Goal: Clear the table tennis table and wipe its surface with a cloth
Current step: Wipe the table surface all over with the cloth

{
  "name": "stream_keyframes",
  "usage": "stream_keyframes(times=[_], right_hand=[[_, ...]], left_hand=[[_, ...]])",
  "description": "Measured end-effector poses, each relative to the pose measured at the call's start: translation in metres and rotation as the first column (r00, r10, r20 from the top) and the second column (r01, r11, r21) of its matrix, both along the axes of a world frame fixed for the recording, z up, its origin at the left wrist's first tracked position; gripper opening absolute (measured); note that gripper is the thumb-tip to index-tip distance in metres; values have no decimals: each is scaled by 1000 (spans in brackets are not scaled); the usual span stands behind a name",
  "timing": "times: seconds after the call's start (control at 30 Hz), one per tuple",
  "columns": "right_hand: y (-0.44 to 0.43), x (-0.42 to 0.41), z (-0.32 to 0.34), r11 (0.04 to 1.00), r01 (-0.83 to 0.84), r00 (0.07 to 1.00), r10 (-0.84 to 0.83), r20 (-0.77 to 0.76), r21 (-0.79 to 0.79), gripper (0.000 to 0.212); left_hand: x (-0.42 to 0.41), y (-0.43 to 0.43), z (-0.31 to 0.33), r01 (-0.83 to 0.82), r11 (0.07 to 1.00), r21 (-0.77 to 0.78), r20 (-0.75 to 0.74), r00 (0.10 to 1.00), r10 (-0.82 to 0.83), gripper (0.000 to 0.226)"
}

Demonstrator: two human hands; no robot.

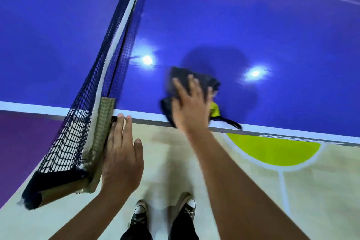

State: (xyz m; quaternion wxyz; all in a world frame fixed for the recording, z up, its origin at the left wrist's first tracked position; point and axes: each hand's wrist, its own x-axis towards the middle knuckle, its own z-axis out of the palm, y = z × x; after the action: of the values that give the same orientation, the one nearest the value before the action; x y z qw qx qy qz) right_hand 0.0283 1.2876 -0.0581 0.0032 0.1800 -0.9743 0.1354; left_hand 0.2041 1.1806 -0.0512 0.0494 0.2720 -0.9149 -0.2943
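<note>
Now: cloth under right hand, near edge of table

Blue table tennis table [253, 25], seen from above at its near side. Right hand [190, 103] lies palm down on a dark cloth [196, 79]; fingers straight and spread, pressing rather than gripping. Hand and cloth are motion-blurred. Cloth sits on the table surface just right of the net [109, 48], its near part overlapping the white edge line. A yellow-green patch [214, 109] shows at its right side, and a black strap [231, 122] trails along the table edge.

Left hand [120, 154] is flat against the right face of the net post [101, 132], fingers straight and together, tips touching the table's rim, thumb apart. It holds nothing.

Two lamp reflections [147, 59] on the surface. Below: pale floor [321, 191] with a yellow-green half-circle [272, 152], and two dark laced shoes [139, 215].
</note>
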Motion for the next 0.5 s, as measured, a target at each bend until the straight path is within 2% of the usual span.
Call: stream_keyframes(times=[0.07,0.1,0.17,0.23,0.37,0.5], right_hand=[[-48,20,0,958,-286,958,285,-35,-12,56],[-62,25,-1,933,-361,932,360,-33,-9,54],[-63,22,-2,915,-400,917,400,-17,-49,52],[-35,15,-2,944,-321,947,321,-20,-70,52],[64,-7,-3,998,26,1000,-27,-6,-50,55],[181,-39,-7,932,360,930,-362,61,34,57]], left_hand=[[0,-2,2,18,999,-50,-4,1000,-19,62],[1,-3,4,44,993,-105,1,999,-44,61],[4,-4,6,125,965,-230,54,992,-116,60],[1,-5,9,190,941,-280,105,980,-167,58],[-25,19,23,263,915,-307,82,965,-250,57],[-64,66,26,365,896,-252,39,929,-368,51]])
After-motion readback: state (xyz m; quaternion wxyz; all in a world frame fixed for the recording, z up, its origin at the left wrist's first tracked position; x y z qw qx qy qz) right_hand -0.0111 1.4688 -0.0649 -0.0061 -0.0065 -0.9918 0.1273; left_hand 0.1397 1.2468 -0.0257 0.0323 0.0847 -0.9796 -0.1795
